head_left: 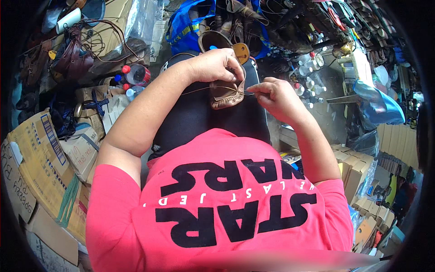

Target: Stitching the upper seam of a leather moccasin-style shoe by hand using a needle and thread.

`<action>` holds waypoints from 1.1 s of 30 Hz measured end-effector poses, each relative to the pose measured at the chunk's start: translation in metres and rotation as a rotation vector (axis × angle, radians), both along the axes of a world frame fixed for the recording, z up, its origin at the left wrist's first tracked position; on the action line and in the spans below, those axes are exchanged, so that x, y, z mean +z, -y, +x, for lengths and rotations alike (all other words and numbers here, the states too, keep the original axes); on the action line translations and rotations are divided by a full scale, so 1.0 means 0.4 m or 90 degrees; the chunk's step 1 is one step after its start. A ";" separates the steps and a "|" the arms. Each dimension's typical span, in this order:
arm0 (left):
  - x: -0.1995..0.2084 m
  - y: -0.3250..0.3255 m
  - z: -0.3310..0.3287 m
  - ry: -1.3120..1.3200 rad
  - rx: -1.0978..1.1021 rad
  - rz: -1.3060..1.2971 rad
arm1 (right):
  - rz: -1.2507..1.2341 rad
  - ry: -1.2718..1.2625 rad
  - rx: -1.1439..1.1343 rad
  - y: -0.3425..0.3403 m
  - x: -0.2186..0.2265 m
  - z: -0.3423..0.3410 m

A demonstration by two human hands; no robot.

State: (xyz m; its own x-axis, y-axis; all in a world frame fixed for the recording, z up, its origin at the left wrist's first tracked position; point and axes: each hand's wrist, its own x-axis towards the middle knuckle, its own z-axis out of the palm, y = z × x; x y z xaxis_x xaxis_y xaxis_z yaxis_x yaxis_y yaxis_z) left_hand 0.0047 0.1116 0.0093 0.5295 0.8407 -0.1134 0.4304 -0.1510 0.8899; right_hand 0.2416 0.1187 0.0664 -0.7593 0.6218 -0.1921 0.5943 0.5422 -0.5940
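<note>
In the head view, the person sits with a lap in black trousers serving as the work surface. Above it, a brown leather piece with a gathered, puckered edge is held between the knees, in front of the body. The left hand grips this piece from above, fingers curled down onto it. The right hand is just beside its right edge, thumb and forefinger narrowed to a pinch; what sits between those fingertips is too small to tell. A thin tan strand runs leftward from the leather. Just beyond the left hand lies a rounded yellow-tan piece with small holes.

The room is crowded. A shiny blue bag with a yellow stripe lies past the knees. To the left are a dark red-brown leather bundle, a clear plastic bottle with a red cap and a large printed cardboard carton with green strapping. To the right, the grey floor carries a cluster of small clear bottles, near a light blue plastic bag and stacked tan cardboard boxes.
</note>
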 end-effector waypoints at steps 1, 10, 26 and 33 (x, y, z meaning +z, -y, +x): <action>0.001 0.000 0.001 -0.005 0.000 0.008 | 0.034 0.012 0.009 0.003 0.001 -0.004; -0.012 0.000 0.000 0.005 -0.013 0.026 | 0.017 -0.043 -0.002 -0.009 -0.050 0.009; 0.027 0.080 -0.021 -0.033 0.274 0.227 | -0.028 -0.141 -0.010 -0.020 -0.079 -0.017; 0.089 0.293 -0.009 -0.118 0.316 0.199 | 0.184 -0.128 0.014 0.046 -0.100 0.017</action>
